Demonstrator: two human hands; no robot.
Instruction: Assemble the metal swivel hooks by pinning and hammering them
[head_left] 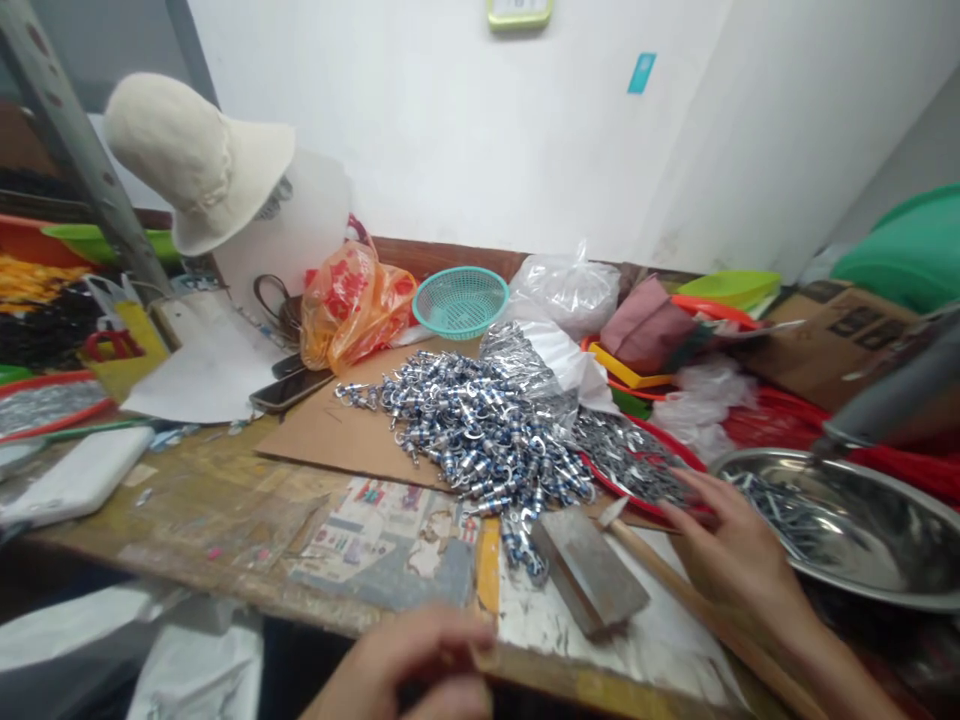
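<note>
My left hand (pixel 420 660) is at the table's front edge, blurred, with its fingers loosely bent, a gap between them and nothing visible in them. My right hand (pixel 739 550) reaches over the wooden handle of a hammer (pixel 660 565), its fingers apart at the rim of a red tray (pixel 694 455) of small grey metal pieces (pixel 630 455). Left of the hammer handle lies a grey metal block (pixel 589 570). Behind the block spreads a heap of small silver-and-blue metal fittings with hooks (pixel 472 420), partly on a cardboard sheet (pixel 322 440).
A steel bowl (pixel 870 540) holding long metal pins (pixel 780 510) stands at right. Toward the wall are a turquoise basket (pixel 461 300), an orange plastic bag (pixel 352 300) and a clear bag (pixel 562 290). A phone (pixel 291 390) and white hat (pixel 187 160) are left.
</note>
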